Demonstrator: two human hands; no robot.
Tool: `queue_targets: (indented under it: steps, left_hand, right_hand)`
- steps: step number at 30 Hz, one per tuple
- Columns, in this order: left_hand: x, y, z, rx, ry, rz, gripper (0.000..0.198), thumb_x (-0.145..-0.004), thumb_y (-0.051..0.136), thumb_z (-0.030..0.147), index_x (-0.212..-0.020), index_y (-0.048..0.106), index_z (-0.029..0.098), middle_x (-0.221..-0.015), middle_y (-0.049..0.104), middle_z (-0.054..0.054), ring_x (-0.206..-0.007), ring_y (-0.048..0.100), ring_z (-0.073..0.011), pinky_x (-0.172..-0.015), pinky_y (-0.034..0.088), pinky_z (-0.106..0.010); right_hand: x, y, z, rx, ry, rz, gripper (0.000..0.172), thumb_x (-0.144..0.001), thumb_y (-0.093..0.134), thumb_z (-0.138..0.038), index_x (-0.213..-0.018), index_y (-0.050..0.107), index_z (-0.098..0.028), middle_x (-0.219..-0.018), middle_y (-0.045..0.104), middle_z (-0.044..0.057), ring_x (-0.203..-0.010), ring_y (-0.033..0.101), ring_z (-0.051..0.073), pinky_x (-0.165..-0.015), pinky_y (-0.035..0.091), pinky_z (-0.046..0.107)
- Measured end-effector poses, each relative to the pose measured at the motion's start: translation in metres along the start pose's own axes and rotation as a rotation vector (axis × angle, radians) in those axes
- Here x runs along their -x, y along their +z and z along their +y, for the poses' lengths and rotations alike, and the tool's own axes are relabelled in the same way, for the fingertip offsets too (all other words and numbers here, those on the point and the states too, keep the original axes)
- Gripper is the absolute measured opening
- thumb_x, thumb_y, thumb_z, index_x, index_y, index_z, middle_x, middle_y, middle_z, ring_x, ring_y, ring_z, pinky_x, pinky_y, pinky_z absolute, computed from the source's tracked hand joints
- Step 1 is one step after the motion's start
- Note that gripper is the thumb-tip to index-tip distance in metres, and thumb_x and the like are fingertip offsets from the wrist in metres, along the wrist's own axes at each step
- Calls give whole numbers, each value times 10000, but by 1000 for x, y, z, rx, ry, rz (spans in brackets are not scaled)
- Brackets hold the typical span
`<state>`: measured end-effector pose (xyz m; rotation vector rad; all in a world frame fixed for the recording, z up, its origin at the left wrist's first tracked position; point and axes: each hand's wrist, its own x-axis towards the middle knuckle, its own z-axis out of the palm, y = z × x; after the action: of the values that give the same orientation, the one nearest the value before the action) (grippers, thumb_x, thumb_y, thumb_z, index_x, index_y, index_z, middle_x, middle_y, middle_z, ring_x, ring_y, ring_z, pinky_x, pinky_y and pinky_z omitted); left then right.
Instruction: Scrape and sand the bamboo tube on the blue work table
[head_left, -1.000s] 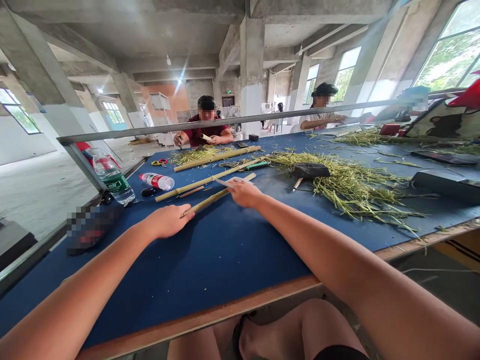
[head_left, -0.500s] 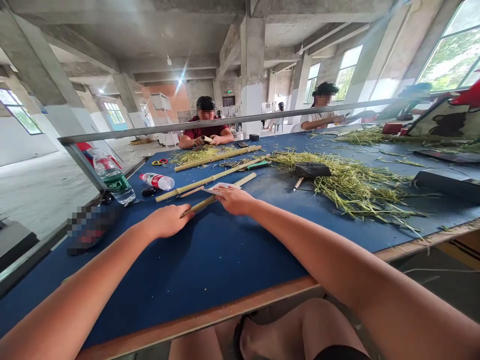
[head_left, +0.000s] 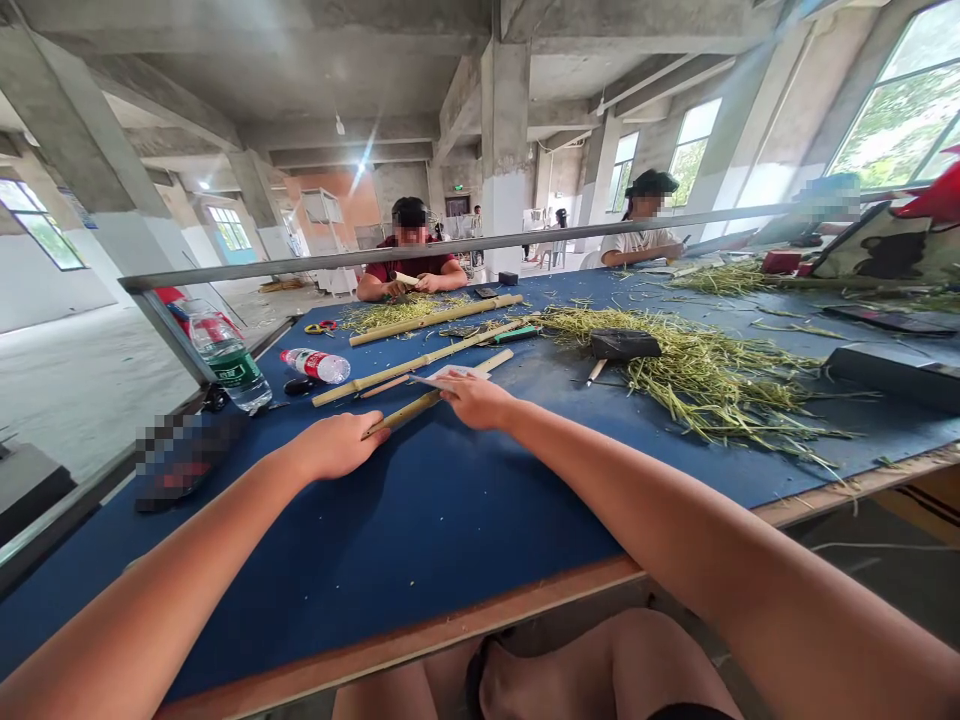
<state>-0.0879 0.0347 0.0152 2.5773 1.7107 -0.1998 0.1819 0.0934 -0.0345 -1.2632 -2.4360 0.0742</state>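
Gripping the near end of a bamboo stick (head_left: 424,400), the left hand (head_left: 337,445) is closed around it, and the fingers hide that end completely. The stick lies on the blue table (head_left: 450,520), running away to the right, its far end bare. The right hand (head_left: 476,400) sits on the stick's middle and pinches a pale flat piece (head_left: 448,376); whether this is paper or a blade cannot be told, and the fingertips are hidden beneath the hand.

Two longer sticks (head_left: 420,360) lie just beyond, parallel to the first. A heap of green shavings (head_left: 697,370) spreads to the right, partly burying a dark block (head_left: 624,343) whose handle alone shows clearly. Two water bottles (head_left: 225,355) stand and lie at the left edge, near a blurred-out object (head_left: 180,455) that cannot be identified.

Two other people (head_left: 412,265) work at the far side, their hands too small to read. Both forearms are cut off at the lower frame.
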Motion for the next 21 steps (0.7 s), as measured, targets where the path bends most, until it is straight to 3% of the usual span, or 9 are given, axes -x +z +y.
queue_targets:
  steps: [3,9,12,16,19,21]
  left_hand:
    - [1,-2,2,10,-7,-8,512,-982,248,621,-1045,613,268,-951,747,-104,-823,682,-287,-632,375,-344]
    - [3,-3,2,34,1,-27,536,-972,215,661,-1009,584,274,-926,728,-86,-830,662,-281,-640,375,-340]
    - [3,-3,2,41,5,-28,531,-974,214,652,-1012,587,275,-942,728,-85,-840,662,-283,-651,382,-345]
    - [2,-2,2,25,0,-13,522,-984,221,625,-1015,599,265,-973,741,-99,-846,674,-286,-651,386,-352]
    - [0,0,1,15,-3,2,493,-983,269,603,-1047,612,254,-984,751,-113,-858,690,-289,-654,401,-353]
    - [-1,1,0,6,-7,1,496,-981,276,608,-1070,616,257,-991,754,-117,-870,698,-291,-657,411,-351]
  right_hand:
    - [0,0,-5,-13,-16,2,493,-1064,342,-318,-1522,508,-240,-1517,549,82,-1438,441,237,-1210,301,399]
    - [5,-24,52,77,378,36,493,-1055,330,-262,-1494,533,-170,-1526,537,125,-1448,432,271,-1205,311,423]
    - [6,-24,60,88,457,42,513,-1066,308,-277,-1524,490,-134,-1575,478,137,-1491,375,274,-1225,285,415]
    - [2,-6,22,45,214,5,514,-1058,355,-295,-1545,469,-174,-1615,432,90,-1526,316,236,-1261,207,393]
    - [0,7,-13,0,-3,-22,512,-1067,337,-317,-1546,472,-197,-1588,474,79,-1520,333,222,-1261,211,384]
    - [0,8,-24,-17,-62,-35,512,-1070,333,-334,-1550,471,-216,-1566,503,76,-1507,359,225,-1248,244,386]
